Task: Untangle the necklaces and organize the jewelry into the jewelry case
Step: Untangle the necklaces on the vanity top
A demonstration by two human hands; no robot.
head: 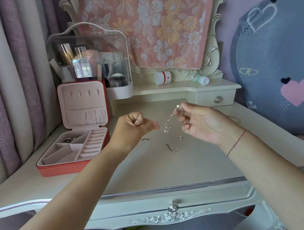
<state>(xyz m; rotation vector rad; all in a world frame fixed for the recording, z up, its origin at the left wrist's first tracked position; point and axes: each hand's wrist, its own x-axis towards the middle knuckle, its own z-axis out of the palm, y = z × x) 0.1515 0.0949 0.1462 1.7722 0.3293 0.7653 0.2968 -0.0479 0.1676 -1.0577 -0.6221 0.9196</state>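
Okay, so your left hand (132, 128) is curled up and pinching one end of the silver necklace (166, 128), and your right hand (200, 124) pinches the other end up around 1 o'clock from it. The chain hangs between them above the table (169, 172), with a knotty little cluster of beads sagging in the middle.

My two cents: don't pull the ends apart, because tension probably just locks a tangle tighter. Bring your hands closer so the chain goes slack, then tease that cluster open loop by loop. Laying it flat on the table might work even better.

There's another loose chain (171, 148) lying at 6 o'clock from the knot. I can't tell if the small pendant (180, 137) near your right palm hangs from your chain or sits on the table, so check before lifting.

The jewelry case (62, 169) sits open at 9 o'clock. Some silver pieces (71, 139) are already in the back compartment, and the other compartments look free.
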